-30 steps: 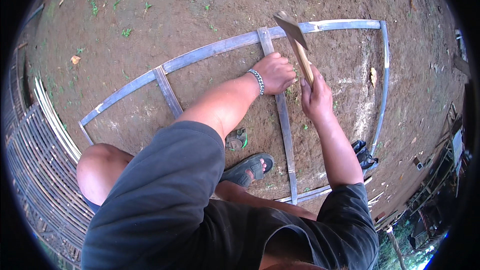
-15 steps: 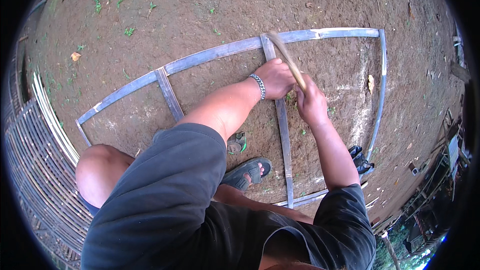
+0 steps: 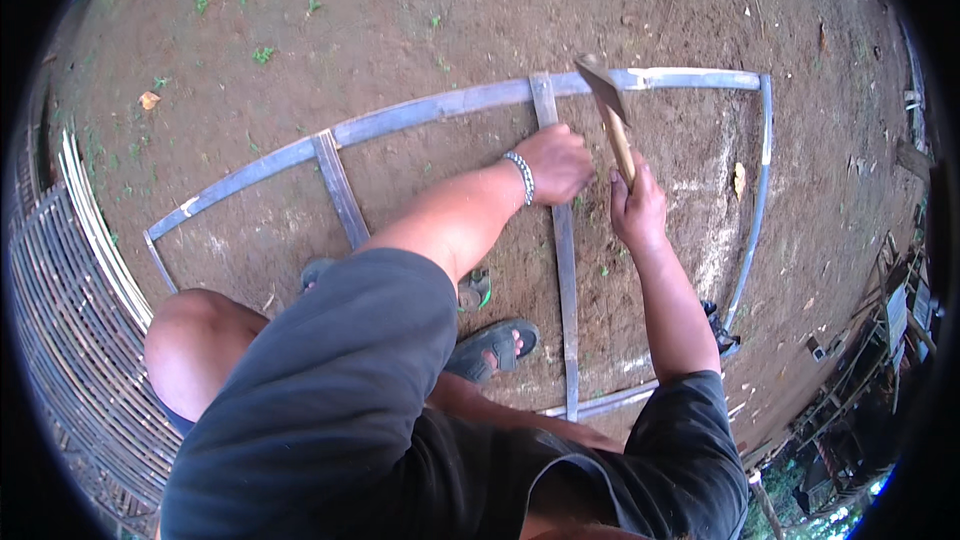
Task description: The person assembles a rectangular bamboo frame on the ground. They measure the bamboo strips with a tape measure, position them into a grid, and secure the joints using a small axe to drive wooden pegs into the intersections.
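A frame of flat grey strips, wood or bamboo, lies on the bare ground, its long far strip joined by two cross strips. My left hand, with a chain bracelet at the wrist, is closed on the right-hand cross strip, just below its joint with the far strip. In my right hand is the wooden handle of a hammer. The hammer's dark metal head is raised above the far strip, right of the joint. Whether my left fingers also hold a nail is hidden.
The left cross strip runs toward my knee. A slatted bamboo panel and pale loose strips lie at the left. My sandalled foot is inside the frame. A black bag-like thing lies by the frame's right strip.
The hammer has come up and to the right, away from the joint, with my right hand shifting slightly right. My left hand stays at the cross strip. The view has shifted slightly.
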A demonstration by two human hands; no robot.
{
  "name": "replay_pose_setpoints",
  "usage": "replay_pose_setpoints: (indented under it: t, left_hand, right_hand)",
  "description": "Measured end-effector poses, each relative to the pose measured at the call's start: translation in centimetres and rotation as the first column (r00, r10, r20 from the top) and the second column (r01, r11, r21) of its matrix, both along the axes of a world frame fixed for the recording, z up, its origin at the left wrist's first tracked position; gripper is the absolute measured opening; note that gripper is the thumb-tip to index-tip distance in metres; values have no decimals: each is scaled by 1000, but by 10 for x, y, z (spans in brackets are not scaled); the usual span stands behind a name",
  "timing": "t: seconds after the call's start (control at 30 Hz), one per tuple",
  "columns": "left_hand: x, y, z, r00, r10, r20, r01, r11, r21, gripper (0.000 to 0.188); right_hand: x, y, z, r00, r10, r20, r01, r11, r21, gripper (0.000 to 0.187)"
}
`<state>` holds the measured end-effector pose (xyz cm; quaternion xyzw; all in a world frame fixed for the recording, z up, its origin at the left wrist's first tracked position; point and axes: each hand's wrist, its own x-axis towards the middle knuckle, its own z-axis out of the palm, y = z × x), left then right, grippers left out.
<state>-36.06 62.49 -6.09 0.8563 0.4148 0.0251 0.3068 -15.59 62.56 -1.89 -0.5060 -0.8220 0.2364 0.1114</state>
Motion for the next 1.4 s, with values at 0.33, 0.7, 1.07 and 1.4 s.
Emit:
replay_pose_setpoints:
  t: [0.33,0.7,1.07,1.4]
  left_hand:
    - [-3,-9,-20,972,108,210,-156,961,227,15]
    - [-1,-10,-29,962,112,251,-172,958,230,15]
    - [1,-7,-31,967,126,223,-185,945,269,13]
    - [-5,-9,-25,950,114,291,-207,927,312,18]
  right_hand:
    - [-9,8,2,1000,-10,4,10,999,-42,39]
    - [-9,10,-3,982,106,-156,-98,993,61,31]
    - [1,10,-11,997,69,-30,-71,995,-69,31]
    - [-6,20,-8,971,86,222,-14,951,-308,28]
